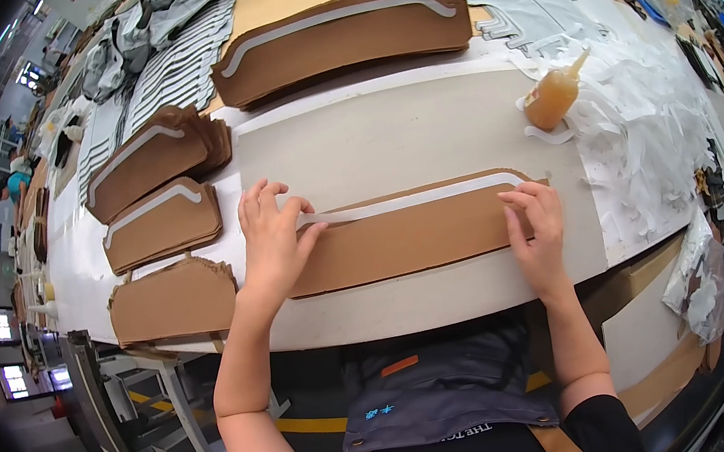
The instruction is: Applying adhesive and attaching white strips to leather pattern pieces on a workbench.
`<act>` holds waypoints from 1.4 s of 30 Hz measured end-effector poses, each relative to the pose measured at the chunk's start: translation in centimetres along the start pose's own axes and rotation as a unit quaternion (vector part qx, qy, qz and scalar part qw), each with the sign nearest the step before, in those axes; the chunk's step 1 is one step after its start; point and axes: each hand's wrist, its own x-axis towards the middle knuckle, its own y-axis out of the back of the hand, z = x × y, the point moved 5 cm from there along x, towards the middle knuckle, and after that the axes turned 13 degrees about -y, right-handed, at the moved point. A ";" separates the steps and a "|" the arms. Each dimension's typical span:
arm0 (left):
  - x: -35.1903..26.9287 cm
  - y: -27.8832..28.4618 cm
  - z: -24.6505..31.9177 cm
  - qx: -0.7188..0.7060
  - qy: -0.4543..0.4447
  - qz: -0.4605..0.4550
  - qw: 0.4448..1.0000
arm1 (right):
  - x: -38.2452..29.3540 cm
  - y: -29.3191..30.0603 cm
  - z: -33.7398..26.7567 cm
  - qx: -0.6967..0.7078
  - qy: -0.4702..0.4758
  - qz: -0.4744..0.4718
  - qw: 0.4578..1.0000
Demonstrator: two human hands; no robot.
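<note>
A long brown panel [404,241] lies on the grey board [351,133] in front of me. Along its upper edge runs a white strip [413,200] that curves down at the right end. My left hand [275,229] pinches the strip's left end between thumb and fingers. At the strip's right end, the fingertips of my right hand [536,226] touch the panel near the curve; whether they grip it I cannot tell. A bottle of amber liquid [551,101] with a pointed nozzle stands at the right, above a short curved white strip [549,135].
Stacks of brown panels topped with white strips lie behind [348,43] and at the left [147,163]. A lower-left brown stack [173,301] sits near the table edge. Loose white strips [633,135] heap up at the right. Grey-white cut pieces [176,66] lie far left.
</note>
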 end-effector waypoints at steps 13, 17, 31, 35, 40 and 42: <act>-3.2 -1.7 -2.8 -0.117 0.101 0.049 0.987 | 0.1 -10.3 -9.5 0.018 0.233 -0.333 0.913; -3.9 -2.0 -3.1 -0.100 0.111 0.094 0.984 | -0.2 -11.8 -10.3 0.006 0.259 -0.335 0.906; -3.9 -2.5 -3.2 -0.100 0.118 0.105 0.982 | -0.2 -14.3 -12.2 0.038 0.281 -0.351 0.892; -4.1 -2.3 -3.3 -0.097 0.122 0.105 0.982 | -0.5 -15.5 -12.8 0.044 0.281 -0.371 0.884; -4.6 -1.1 -3.1 -0.086 0.124 0.140 0.979 | -1.0 -17.0 -14.2 0.048 0.301 -0.361 0.881; -5.2 0.0 -2.6 -0.085 0.126 0.161 0.975 | -1.3 -17.3 -14.4 0.049 0.302 -0.363 0.880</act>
